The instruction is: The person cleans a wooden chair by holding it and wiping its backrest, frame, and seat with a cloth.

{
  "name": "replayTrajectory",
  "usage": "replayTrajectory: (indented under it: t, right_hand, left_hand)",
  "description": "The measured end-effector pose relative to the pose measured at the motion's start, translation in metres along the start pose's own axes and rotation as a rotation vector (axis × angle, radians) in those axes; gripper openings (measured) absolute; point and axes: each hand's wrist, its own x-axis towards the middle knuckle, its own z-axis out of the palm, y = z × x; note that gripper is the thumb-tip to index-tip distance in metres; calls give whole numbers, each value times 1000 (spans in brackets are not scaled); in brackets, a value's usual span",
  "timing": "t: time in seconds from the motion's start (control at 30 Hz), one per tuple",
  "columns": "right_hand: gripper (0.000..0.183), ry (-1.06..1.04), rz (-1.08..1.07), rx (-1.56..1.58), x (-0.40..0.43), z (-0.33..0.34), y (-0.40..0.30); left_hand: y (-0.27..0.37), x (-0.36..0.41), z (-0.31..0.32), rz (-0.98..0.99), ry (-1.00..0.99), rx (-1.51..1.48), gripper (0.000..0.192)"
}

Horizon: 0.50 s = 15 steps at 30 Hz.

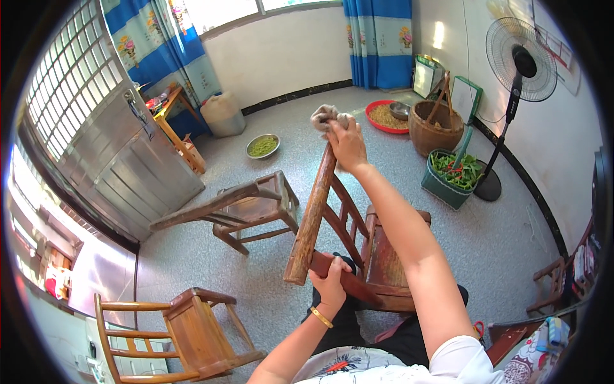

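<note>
A reddish-brown wooden chair (391, 261) stands in front of me, its worn top rail (312, 218) running up and away. My right hand (348, 145) holds a bunched greyish cloth (326, 117) at the far end of that rail. Lower down, my left hand (330, 285), below a gold-coloured bracelet (321, 318), grips the chair's back post (331, 266) close to the near end of the rail. The cloth hides part of the rail's far end.
A weathered wooden chair (249, 206) stands ahead left, a lighter wooden chair (201, 336) at lower left. Farther off are a metal bowl (263, 157), a plastic jug (223, 115), a red tray (381, 127), a wooden bucket (434, 137), a green basket (443, 192) and a standing fan (515, 91).
</note>
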Motion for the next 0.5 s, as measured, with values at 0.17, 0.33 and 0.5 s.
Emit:
replayTrajectory:
  t: [0.17,0.33,0.5]
  right_hand:
    - [39,26,587,93,25,30,35]
    - [45,-402,544,281,16,19,77]
    - [44,-298,416,428,-15,14,89]
  left_hand:
    - [-1,-2,2,-16,-20,-3,11]
    - [-3,-2,-2,13,-13,3,12]
    - [-1,-2,-2,34,-16,16,13]
